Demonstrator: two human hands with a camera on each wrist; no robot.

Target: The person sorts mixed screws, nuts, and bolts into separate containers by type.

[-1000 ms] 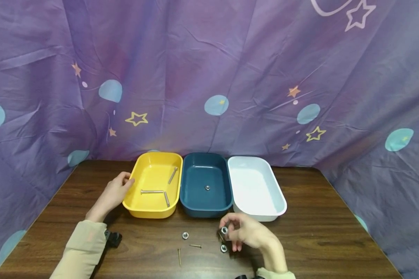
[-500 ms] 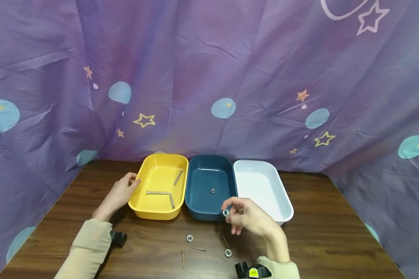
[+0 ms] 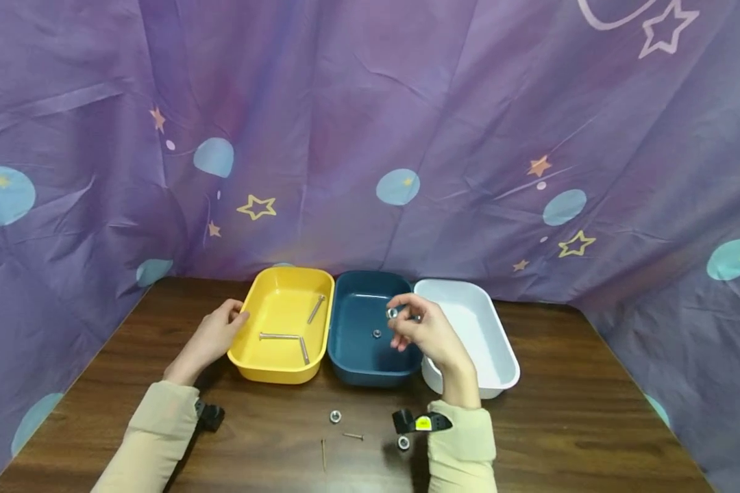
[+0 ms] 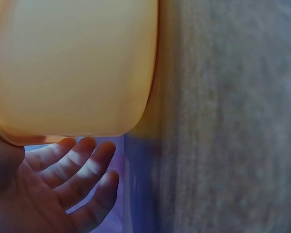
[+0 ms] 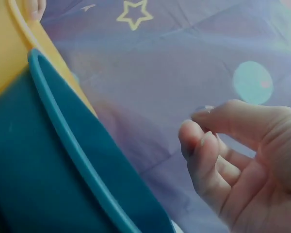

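My right hand [image 3: 430, 335] pinches a metal nut [image 3: 391, 313] between thumb and fingertips above the dark blue tray [image 3: 353, 311]. The right wrist view shows those fingers [image 5: 206, 155] past the tray's rim, with the nut mostly hidden. Inside the blue tray lies another small nut [image 3: 377, 334]. My left hand [image 3: 210, 339] holds the yellow tray [image 3: 274, 311] by its left rim, thumb at the edge and fingers against the outer wall, as the left wrist view shows. That tray contains long silver bolts: one lying crosswise [image 3: 279, 336], one at the upper right [image 3: 316, 309] and one at the lower right [image 3: 304, 350].
A white tray [image 3: 499, 342] stands right of the blue one, the three side by side. On the wooden table [image 3: 265, 438] in front lie a nut [image 3: 336, 416], another nut [image 3: 403, 443] and two thin brass-coloured screws [image 3: 353, 436]. A purple curtain [image 3: 345, 137] hangs behind.
My right hand has lifted the nut off the table and carried it up and away over the blue tray. A thin screw near it is now hidden. The left hand stays at the yellow tray.
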